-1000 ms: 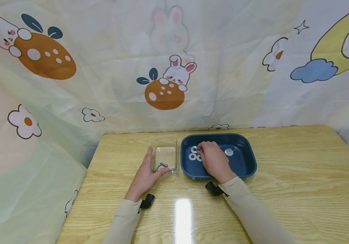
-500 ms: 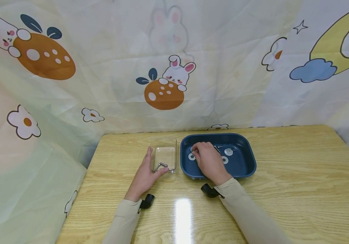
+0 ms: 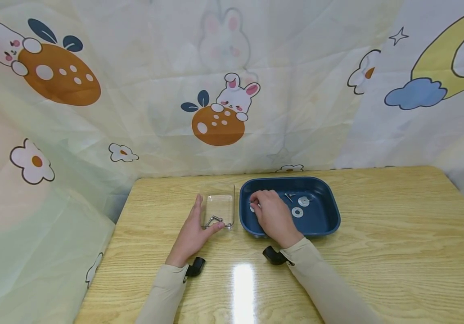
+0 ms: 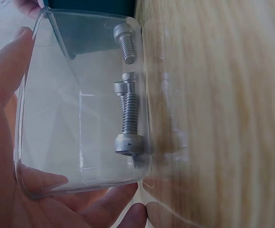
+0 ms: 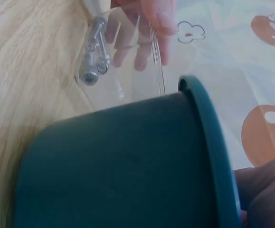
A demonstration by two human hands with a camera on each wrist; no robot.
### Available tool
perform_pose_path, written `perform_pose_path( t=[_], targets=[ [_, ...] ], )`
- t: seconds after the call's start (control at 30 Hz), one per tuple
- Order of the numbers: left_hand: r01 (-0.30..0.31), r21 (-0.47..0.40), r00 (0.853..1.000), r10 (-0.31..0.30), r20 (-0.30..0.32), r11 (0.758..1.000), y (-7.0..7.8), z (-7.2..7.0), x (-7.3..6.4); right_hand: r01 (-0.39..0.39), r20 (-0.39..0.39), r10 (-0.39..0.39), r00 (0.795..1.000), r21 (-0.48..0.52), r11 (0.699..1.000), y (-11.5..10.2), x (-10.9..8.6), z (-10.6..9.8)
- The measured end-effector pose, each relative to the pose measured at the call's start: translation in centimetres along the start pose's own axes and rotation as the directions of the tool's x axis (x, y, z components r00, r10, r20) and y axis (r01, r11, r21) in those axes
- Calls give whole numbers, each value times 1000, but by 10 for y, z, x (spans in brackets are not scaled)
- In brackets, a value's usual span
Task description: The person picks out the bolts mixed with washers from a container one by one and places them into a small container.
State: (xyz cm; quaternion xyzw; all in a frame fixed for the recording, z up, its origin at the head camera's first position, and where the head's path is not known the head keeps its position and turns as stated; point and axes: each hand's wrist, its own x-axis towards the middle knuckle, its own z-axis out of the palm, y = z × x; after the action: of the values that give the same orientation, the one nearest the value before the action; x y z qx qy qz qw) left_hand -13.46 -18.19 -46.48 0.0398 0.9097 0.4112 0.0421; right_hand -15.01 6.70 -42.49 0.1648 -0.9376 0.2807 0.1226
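My left hand (image 3: 191, 236) holds a clear plastic box (image 4: 56, 118), thumb at its near rim and fingers along its left side. Several socket head screws (image 4: 130, 109) lie on the box's bottom. My right hand (image 3: 274, 216) reaches into a dark blue tray (image 3: 331, 216), fingertips bent down at its left end. Part of a flat washer (image 3: 252, 209) shows right under those fingertips; whether they pinch it, I cannot tell. More washers (image 3: 297, 212) and a few small screws (image 3: 289, 197) lie farther right in the tray. In the right wrist view, the tray's wall (image 5: 123, 161) hides the fingertips.
Box and tray stand side by side on a wooden table (image 3: 398, 234), with a narrow gap between them. Behind the table's back edge hangs a printed cloth (image 3: 155, 90). Light reflects off the tabletop in front.
My right hand has slid left inside the tray, covering the washers at its left end and uncovering a washer and screws to its right. My left hand and the box stay put.
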Motion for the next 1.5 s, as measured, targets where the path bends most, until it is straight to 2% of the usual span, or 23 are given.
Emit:
perform_pose_path(
  t=[0.93, 1.5],
  targets=[
    [-5, -7, 1000, 5, 2, 1000, 0, -1, -1, 52, -22, -52, 998, 23, 998, -27, 1, 16],
    [-1, 12, 1000, 1, -5, 1000, 0, -1, 0, 182, -82, -182, 980, 0, 983, -35, 4, 29]
  ],
)
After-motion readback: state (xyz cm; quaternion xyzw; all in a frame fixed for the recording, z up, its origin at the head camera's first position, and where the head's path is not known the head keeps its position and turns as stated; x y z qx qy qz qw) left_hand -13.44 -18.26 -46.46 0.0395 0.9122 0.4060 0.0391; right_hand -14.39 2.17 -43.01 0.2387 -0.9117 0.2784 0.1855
